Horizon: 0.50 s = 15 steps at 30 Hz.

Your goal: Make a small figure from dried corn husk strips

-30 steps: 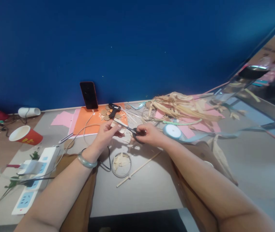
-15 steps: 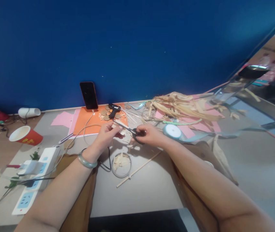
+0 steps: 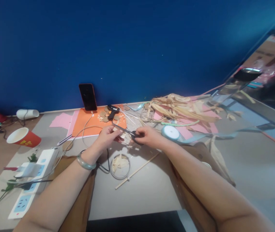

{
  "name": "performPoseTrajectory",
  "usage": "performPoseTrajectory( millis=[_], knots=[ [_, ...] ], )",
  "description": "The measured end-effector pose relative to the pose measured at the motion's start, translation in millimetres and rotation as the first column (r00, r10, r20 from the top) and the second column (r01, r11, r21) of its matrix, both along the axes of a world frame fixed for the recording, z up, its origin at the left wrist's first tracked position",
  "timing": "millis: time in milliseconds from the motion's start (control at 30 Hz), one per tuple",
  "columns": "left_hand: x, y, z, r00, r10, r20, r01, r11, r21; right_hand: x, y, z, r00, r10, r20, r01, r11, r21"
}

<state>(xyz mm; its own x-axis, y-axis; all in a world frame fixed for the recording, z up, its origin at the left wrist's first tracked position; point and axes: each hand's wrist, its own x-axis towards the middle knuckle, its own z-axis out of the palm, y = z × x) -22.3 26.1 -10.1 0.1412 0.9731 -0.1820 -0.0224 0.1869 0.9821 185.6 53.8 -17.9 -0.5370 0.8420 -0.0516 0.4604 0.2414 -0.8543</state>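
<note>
My right hand point(image 3: 149, 137) grips black-handled scissors point(image 3: 127, 131), whose blades point left toward my left hand point(image 3: 107, 137). That hand pinches a small pale piece of dried husk point(image 3: 122, 136) right at the blades. A jade bangle point(image 3: 86, 163) circles my left wrist. Below both hands a small round clear dish point(image 3: 120, 165) holds husk trimmings, and a thin wooden stick point(image 3: 137, 171) lies beside it on the grey table point(image 3: 147, 193).
A phone point(image 3: 87, 96) leans on the blue wall behind an orange sheet point(image 3: 89, 122) with a black glue gun point(image 3: 113, 111) and brown discs. Dried husks point(image 3: 181, 108) and a blue ribbon spool point(image 3: 170, 132) lie right. A red paper cup point(image 3: 22, 137) and white power strip point(image 3: 34, 172) sit left.
The view has shifted slightly, so everything sits a little lower left. Both hands stay together at the husk piece with the scissors; the blades have closed somewhat.
</note>
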Motion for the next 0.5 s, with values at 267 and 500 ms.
performPoseTrajectory(
  millis=[267, 500],
  knots=[
    [0, 0, 4.7, 0.993, 0.022, 0.116, -0.014, 0.998, -0.063, -5, -3, 15.4, 0.975, -0.208, -0.078, 0.216, 0.97, 0.109],
    [-6, 6, -0.2, 0.968, 0.16, 0.195, -0.166, 0.986, 0.014, -2, -4, 11.6, 0.988, -0.132, 0.078, 0.108, 0.96, 0.258]
  ],
)
